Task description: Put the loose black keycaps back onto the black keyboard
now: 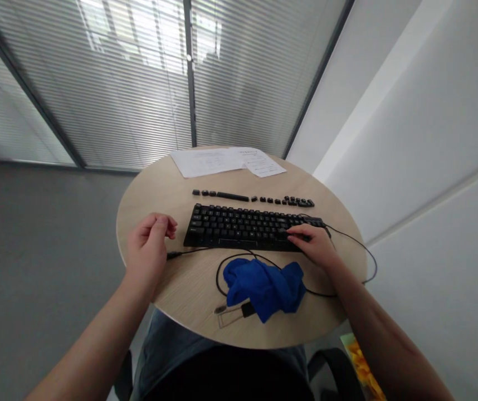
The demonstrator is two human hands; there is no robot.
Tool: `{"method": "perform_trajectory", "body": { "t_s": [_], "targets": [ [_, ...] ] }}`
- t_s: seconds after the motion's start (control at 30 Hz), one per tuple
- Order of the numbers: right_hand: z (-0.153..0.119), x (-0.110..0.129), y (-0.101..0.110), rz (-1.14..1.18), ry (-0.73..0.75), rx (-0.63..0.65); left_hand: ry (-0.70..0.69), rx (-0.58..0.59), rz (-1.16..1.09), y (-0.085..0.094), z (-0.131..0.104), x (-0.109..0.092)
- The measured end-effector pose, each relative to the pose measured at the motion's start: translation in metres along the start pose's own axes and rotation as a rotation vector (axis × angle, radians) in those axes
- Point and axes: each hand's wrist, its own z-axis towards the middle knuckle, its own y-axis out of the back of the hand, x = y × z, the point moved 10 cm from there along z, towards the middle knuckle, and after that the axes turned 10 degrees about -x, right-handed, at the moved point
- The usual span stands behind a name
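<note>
A black keyboard (239, 225) lies across the round table, with bare dark places along its front row. My right hand (312, 242) rests over its right part, thumb and fingertips closed on a dark keycap at the front. To the left of the keyboard, my left hand (151, 239) is loosely curled on its side, nothing visible in it. Behind the keyboard, loose keycaps (266, 199) stand in a line, among them a long spacebar (233, 196). A black cable plug (174, 255) lies just beside my left hand.
A crumpled blue cloth (264, 284) covers part of the looped cable (218, 273) in front. Beside it lies a thin wire tool with a black handle (247, 309) and a small dark piece (220, 308). Printed papers (209, 161) lie at the far edge, near blinds.
</note>
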Motion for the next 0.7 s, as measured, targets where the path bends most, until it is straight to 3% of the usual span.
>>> {"method": "perform_trajectory", "body": {
  "t_s": [0.43,0.7],
  "targets": [
    [-0.002,0.043,-0.007,-0.133,0.332,0.045,-0.026,0.040,0.044,-0.009,-0.003,-0.014],
    [-0.002,0.044,-0.010,-0.149,0.370,0.066,-0.013,0.032,0.064,-0.009,-0.002,-0.012]
  ]
}}
